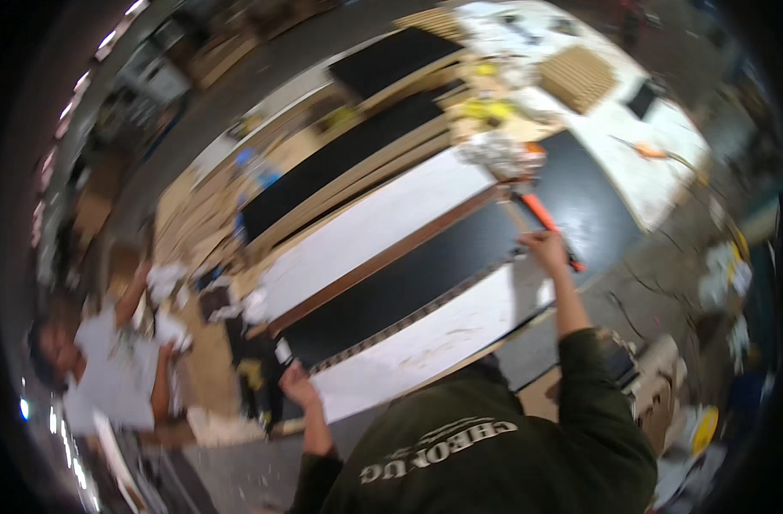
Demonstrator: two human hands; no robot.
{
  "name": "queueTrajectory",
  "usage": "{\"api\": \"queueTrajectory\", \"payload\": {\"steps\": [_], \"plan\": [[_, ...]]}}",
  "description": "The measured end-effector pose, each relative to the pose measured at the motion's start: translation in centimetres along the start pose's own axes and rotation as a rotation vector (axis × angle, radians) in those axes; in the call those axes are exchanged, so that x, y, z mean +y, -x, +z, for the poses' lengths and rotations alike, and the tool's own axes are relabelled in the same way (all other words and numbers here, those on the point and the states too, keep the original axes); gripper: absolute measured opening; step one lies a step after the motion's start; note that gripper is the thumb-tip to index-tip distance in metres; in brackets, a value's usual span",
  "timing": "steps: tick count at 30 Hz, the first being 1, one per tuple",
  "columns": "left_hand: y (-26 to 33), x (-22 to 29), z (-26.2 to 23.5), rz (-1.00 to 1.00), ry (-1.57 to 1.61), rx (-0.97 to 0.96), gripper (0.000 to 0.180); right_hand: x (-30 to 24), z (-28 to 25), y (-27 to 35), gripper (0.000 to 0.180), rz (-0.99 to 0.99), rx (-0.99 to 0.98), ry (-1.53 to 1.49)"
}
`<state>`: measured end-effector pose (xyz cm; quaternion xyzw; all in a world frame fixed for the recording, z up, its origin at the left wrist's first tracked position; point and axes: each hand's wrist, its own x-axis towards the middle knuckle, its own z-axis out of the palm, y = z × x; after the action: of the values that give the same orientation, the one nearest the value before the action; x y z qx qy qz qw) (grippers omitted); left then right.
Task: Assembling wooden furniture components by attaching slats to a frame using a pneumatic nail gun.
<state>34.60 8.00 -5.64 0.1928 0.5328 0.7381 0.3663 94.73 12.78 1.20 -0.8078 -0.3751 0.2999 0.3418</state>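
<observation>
A long, shallow frame (391, 255) lies slantwise before me, its far side a brown rail. Dark panel surface (400, 287) shows inside it, and a dark notched edge runs along its near side. My left hand (299, 385) is closed at the near left corner, beside a small white piece (282, 350). At the right end my right hand (546, 250) is closed at the near corner, by a pale end piece (517, 216). Blur hides the exact finger contact. White board (408, 358) lies along the near side, and another white board (366, 236) beyond the rail.
An orange-and-black tool (541, 214) lies beside my right hand, near crumpled clear plastic (494, 154). Stacked black-topped boards (340, 167) stand beyond. Corrugated tan pieces (577, 79) sit at far right on a white table. At left, another person (117, 368) works with white material.
</observation>
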Motion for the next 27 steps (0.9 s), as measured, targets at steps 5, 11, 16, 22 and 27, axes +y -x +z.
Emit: {"api": "queueTrajectory", "payload": {"steps": [5,11,16,22,27], "plan": [[2.1,0.6,4.0,0.427,-1.173,-0.077,0.026,3.2,-0.9,-1.5,0.033,-0.055,0.022,-0.101],[1.2,1.1,2.7,0.335,-1.142,-0.109,0.035,-1.3,0.5,-3.8,0.049,-0.393,0.166,0.198],[-0.6,0.2,0.7,0.298,-1.098,0.002,0.039,-5.1,4.3,-5.0,0.065,-0.304,0.104,0.288],[0.1,0.3,2.9,0.468,-1.293,-0.058,0.051,-4.9,4.0,-5.6,0.075,-0.168,0.092,0.37],[0.2,0.7,3.1,0.381,-1.391,-0.04,0.052,-5.5,3.5,-5.6,0.077,-0.099,0.057,0.384]]}}
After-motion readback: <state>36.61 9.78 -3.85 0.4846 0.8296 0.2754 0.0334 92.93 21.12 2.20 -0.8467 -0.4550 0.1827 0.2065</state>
